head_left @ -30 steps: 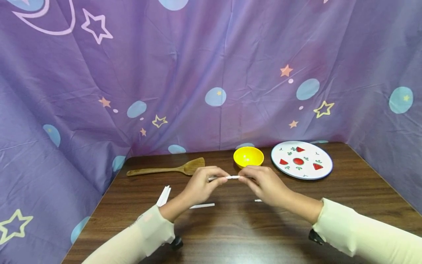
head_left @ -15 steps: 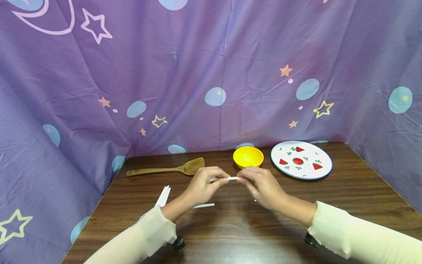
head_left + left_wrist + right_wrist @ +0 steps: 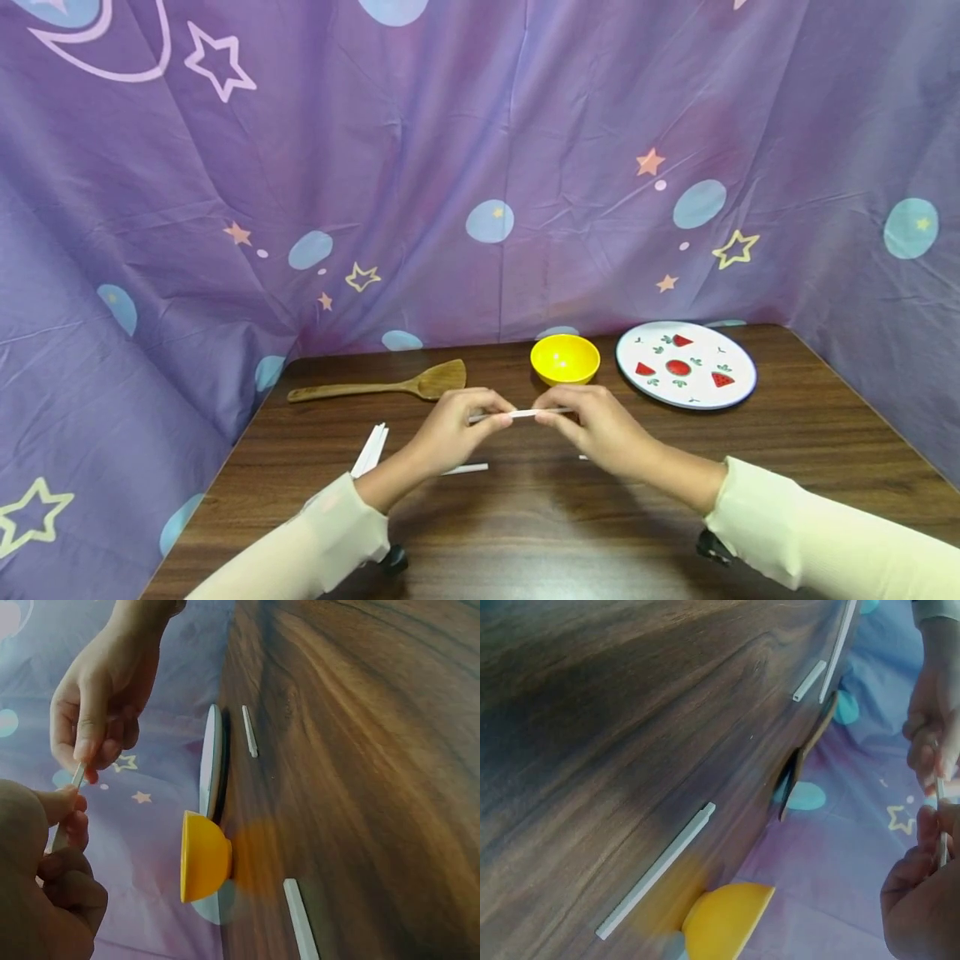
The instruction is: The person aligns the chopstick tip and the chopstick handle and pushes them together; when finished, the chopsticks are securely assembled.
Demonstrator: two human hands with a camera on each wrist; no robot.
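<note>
Both hands meet over the middle of the table, joined by a thin white stick [image 3: 523, 413] held nearly level. My left hand [image 3: 453, 429] pinches it between thumb and fingers, and my right hand [image 3: 600, 429] pinches it a short way along. A brief white stretch shows between the fingertips; the rest is partly covered by fingers, and I cannot tell whether it is one piece or two joined. Below lie similar sticks: one [image 3: 467, 468] beside the left wrist, another [image 3: 656, 870] with a narrowed end beneath the right hand. A bundle of white sticks [image 3: 371, 448] is partly behind the left forearm.
Toward the back of the wooden table [image 3: 517, 542] stand a yellow bowl [image 3: 565, 358] and a white plate [image 3: 697, 387] with watermelon designs. A wooden spatula [image 3: 431, 381] lies at the back left. A purple curtain [image 3: 420, 167] surrounds the table's back and sides.
Both hands have shifted slightly down and left in the head view, still pinching the stick. A notch visible between the fingertips a second ago no longer shows; the stick's right part shows past the right fingers.
</note>
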